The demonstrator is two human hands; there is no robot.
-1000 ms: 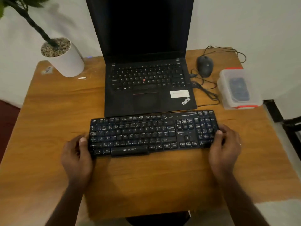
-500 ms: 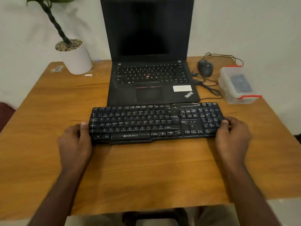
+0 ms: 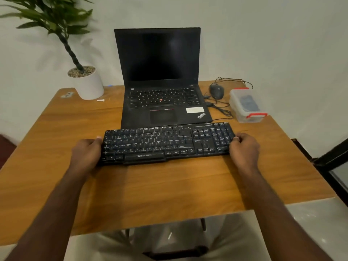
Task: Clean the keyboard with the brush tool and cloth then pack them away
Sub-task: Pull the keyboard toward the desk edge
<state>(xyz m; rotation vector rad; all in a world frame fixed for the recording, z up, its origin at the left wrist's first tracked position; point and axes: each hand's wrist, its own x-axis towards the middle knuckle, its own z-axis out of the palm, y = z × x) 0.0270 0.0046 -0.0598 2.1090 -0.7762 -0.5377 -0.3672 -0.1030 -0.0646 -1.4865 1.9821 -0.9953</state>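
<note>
Keyboard [image 3: 167,143] flat mid-tabletop [image 3: 169,185], just before open laptop [image 3: 162,87]. Left hand [image 3: 85,154] grips its left end, right hand [image 3: 244,149] grips right end. Lidded box [image 3: 246,105] near right edge.

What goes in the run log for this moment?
left hand: grips keyboard left end | right hand: grips right end | box: closed

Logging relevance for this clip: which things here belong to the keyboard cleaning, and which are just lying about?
Job:
- keyboard, gripped at its ends by left hand and right hand
- lidded plastic box, something dark inside

Lying about:
- laptop
- mouse
- potted plant
</note>
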